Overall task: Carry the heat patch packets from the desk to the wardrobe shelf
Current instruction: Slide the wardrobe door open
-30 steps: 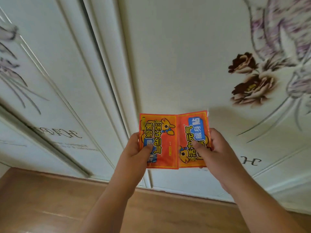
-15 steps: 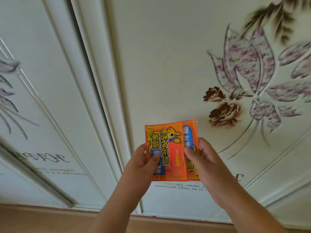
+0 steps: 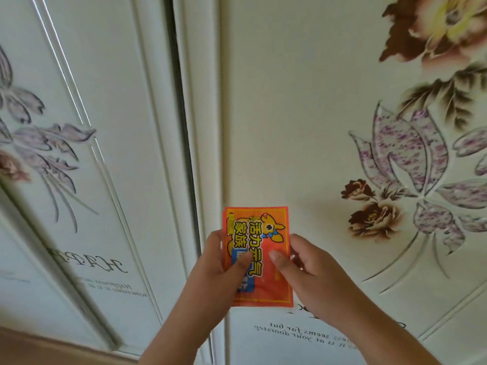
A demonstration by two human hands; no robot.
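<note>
Orange-red heat patch packets (image 3: 259,233) with yellow lettering and a cartoon animal are stacked one on the other in front of me. My left hand (image 3: 218,270) pinches their left edge, thumb on the front. My right hand (image 3: 300,264) grips the right edge, thumb on the front too. Only the front packet's face shows; a thin edge of another peeks out at the left. They are held close before the white wardrobe door (image 3: 303,114). No shelf is in view.
Two white wardrobe doors with printed flowers fill the view, the left door (image 3: 100,127) meeting the right one at a dark vertical gap (image 3: 180,114). A strip of brown wooden floor (image 3: 39,349) shows at the bottom left.
The two packets, held side by side a second ago, have slid together into one stack. My view has risen and closed in on the wardrobe doors; less floor shows.
</note>
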